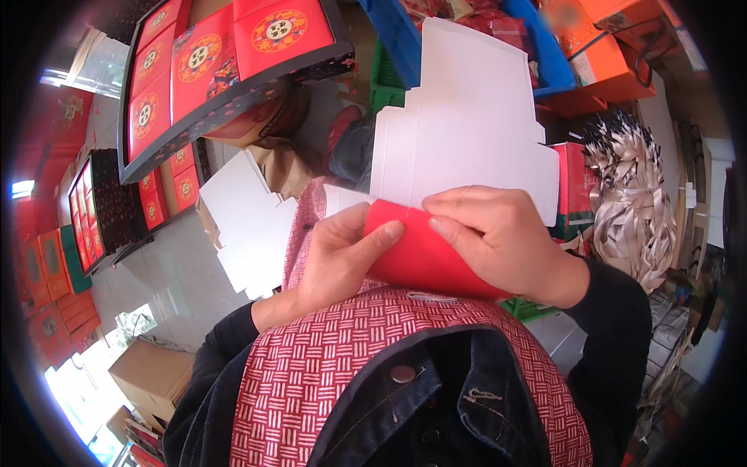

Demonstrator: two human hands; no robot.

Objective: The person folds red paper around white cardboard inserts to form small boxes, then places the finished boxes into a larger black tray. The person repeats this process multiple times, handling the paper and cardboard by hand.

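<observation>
A flat cardboard box blank, white on its upper face and cut with stepped tabs, stretches away in front of my lap. At its near end is a red panel, which looks like the blank's folded-over part. My left hand grips the panel's left side, thumb on the red face and fingers behind it. Pinching along the fold on the right is my right hand, its thumb against the red and its fingertips at the white edge. Below both hands lies my red-and-white patterned apron.
More white blanks lie to the left. Black-rimmed trays of red boxes stand at the far left, above a brown carton. A blue crate, orange boxes and bundled beige ribbons are at the right.
</observation>
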